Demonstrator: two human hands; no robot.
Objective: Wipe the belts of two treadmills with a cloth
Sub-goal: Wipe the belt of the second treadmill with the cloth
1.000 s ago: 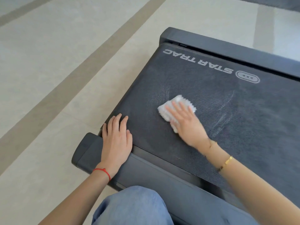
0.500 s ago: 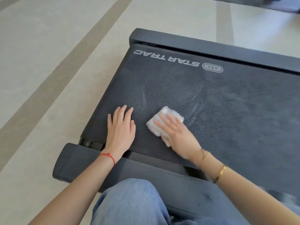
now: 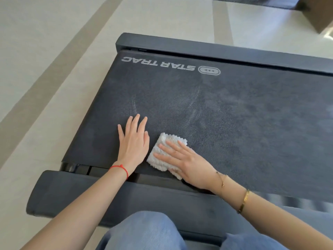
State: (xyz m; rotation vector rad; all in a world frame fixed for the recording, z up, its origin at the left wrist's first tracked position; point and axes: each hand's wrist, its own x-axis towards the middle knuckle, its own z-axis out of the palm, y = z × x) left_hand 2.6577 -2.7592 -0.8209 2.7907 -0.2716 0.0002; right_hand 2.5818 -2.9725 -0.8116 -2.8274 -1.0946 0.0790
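Head view: right hand flat, fingers straight, pressing cloth at belt's near edge; left hand flat, grasping nothing; unwiped belt stretches right.

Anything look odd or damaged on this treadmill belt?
No damage shows. Pale streaks cross the belt beyond the cloth, probably dust or wipe marks; more wiping should clear them.

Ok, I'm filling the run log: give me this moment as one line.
stage: wiping belt | right hand: flat, pressing white cloth | left hand: flat on treadmill belt | cloth: at belt's near edge
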